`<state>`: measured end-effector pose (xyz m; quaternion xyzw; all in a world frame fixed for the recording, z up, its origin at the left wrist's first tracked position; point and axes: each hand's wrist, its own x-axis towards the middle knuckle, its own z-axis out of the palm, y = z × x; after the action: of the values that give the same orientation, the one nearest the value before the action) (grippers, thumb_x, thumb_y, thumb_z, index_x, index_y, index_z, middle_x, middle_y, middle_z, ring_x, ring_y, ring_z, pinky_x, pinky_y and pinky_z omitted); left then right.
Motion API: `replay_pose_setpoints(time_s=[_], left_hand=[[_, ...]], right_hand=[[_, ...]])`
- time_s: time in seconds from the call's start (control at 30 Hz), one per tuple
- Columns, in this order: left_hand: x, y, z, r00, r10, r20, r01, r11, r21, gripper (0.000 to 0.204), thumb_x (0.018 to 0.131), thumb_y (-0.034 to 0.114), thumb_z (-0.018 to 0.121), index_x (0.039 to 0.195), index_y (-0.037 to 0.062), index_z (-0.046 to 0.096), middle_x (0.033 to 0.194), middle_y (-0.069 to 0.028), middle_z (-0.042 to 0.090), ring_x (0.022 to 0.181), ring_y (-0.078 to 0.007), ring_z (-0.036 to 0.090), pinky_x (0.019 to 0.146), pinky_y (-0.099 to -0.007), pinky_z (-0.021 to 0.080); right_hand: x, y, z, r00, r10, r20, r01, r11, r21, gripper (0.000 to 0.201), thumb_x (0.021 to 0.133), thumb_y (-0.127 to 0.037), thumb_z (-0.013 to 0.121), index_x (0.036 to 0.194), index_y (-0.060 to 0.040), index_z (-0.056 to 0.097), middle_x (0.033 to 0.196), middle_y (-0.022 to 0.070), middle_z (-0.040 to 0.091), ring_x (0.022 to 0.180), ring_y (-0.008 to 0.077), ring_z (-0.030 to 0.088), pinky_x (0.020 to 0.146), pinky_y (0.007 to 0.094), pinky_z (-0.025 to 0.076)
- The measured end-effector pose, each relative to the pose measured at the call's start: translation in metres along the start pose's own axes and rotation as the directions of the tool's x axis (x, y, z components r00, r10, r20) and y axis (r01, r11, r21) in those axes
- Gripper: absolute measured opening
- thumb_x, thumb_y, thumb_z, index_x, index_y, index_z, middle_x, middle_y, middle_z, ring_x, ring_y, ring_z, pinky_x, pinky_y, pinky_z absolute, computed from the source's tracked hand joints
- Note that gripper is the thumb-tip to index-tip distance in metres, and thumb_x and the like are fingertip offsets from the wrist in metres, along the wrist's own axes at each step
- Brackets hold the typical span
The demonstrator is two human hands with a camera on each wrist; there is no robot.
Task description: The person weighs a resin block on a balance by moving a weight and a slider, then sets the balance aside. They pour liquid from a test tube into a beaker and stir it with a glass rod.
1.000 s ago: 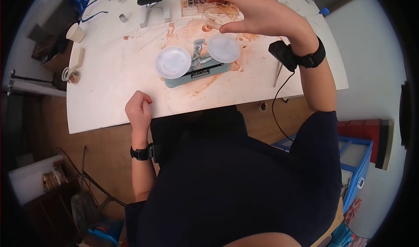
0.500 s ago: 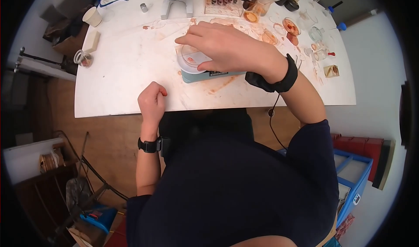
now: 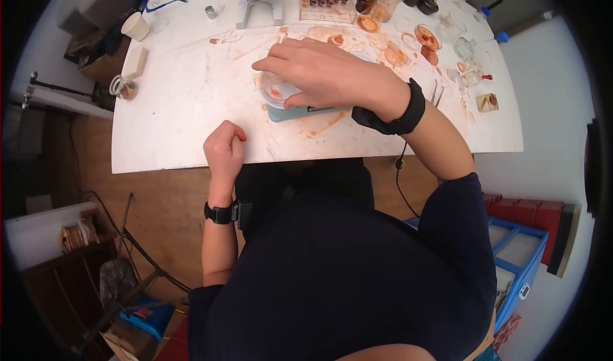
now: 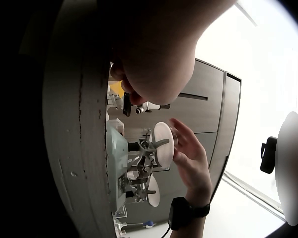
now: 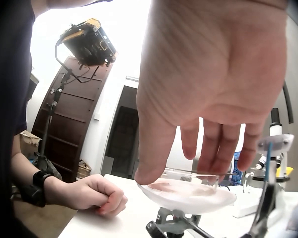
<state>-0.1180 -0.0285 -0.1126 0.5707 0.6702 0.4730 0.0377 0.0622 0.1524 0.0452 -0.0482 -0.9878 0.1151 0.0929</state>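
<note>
A teal two-pan balance stands on the white table. Over its left pan my right hand reaches down, thumb on one side and fingers on the other. Between them it holds a clear glass petri dish with reddish stains, right at the pan's surface. From the left wrist view, the raised white pan sits close beside the right hand's fingers. My left hand rests curled at the table's front edge with nothing in it. The right pan is mostly hidden behind the right hand.
Behind the balance stand a microscope and a test tube rack with dark-filled tubes. Stained dishes, glassware and tweezers lie to the right. At the left are a paper cup, a white block and a jar.
My right hand has come from near the test tube rack, down and left to the balance's left pan, with the petri dish. The left hand stays curled at the table edge.
</note>
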Motion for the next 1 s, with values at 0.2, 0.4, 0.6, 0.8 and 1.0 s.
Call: replay_pose_setpoints(time_s=[0.2, 0.4, 0.6, 0.8, 1.0], left_hand=[[0.0, 0.001, 0.0, 1.0, -0.002, -0.002, 0.002, 1.0, -0.006, 0.015, 0.076, -0.01, 0.052, 0.069, 0.002, 0.057, 0.066, -0.0113, 0.058, 0.056, -0.0267, 0.057, 0.054, -0.034, 0.043], [0.001, 0.002, 0.001, 1.0, 0.008, -0.008, -0.008, 1.0, 0.004, 0.015, 0.076, -0.01, 0.052, 0.07, 0.0019, 0.057, 0.065, -0.0112, 0.057, 0.056, -0.0263, 0.056, 0.053, -0.0339, 0.043], [0.0, 0.001, 0.001, 1.0, -0.017, 0.001, 0.017, 1.0, -0.002, 0.015, 0.076, -0.01, 0.051, 0.071, 0.0018, 0.058, 0.065, -0.0119, 0.057, 0.055, -0.0263, 0.055, 0.053, -0.0339, 0.043], [-0.001, 0.0, 0.002, 0.999, -0.015, 0.028, 0.015, 1.0, -0.018, 0.014, 0.077, -0.01, 0.049, 0.071, 0.0009, 0.056, 0.065, -0.0127, 0.055, 0.055, -0.0265, 0.054, 0.054, -0.034, 0.041], [-0.003, -0.002, 0.004, 0.999, -0.009, 0.047, 0.009, 1.0, 0.004, 0.015, 0.077, -0.01, 0.048, 0.071, 0.001, 0.055, 0.066, -0.0123, 0.054, 0.055, -0.0257, 0.053, 0.054, -0.034, 0.04]], right_hand=[[0.002, 0.001, 0.0, 0.998, 0.042, 0.045, -0.041, 0.999, -0.025, 0.061, 0.076, -0.014, 0.081, 0.131, -0.0068, 0.057, 0.115, 0.0134, 0.063, 0.113, 0.0323, 0.06, 0.093, 0.0423, 0.051], [-0.001, 0.003, 0.003, 1.0, 0.021, 0.007, -0.021, 1.0, 0.001, 0.061, 0.076, -0.015, 0.082, 0.131, -0.0071, 0.057, 0.116, 0.0128, 0.062, 0.114, 0.0326, 0.06, 0.095, 0.0428, 0.05], [-0.021, 0.01, -0.03, 0.94, -0.11, -0.323, 0.105, 0.994, -0.034, 0.047, 0.083, -0.019, 0.078, 0.125, -0.0039, 0.064, 0.113, 0.0107, 0.067, 0.107, 0.0285, 0.065, 0.093, 0.0402, 0.052], [-0.107, 0.071, -0.085, 0.784, 0.348, -0.514, -0.312, 0.937, 0.159, 0.046, 0.087, -0.022, 0.075, 0.126, 0.0, 0.064, 0.113, 0.016, 0.069, 0.104, 0.0323, 0.066, 0.092, 0.0396, 0.053], [-0.185, 0.182, -0.02, 0.593, 0.805, -0.018, -0.796, 0.583, -0.163, 0.073, 0.08, -0.042, 0.077, 0.142, -0.0086, 0.055, 0.141, 0.0142, 0.058, 0.129, 0.03, 0.058, 0.102, 0.042, 0.051]])
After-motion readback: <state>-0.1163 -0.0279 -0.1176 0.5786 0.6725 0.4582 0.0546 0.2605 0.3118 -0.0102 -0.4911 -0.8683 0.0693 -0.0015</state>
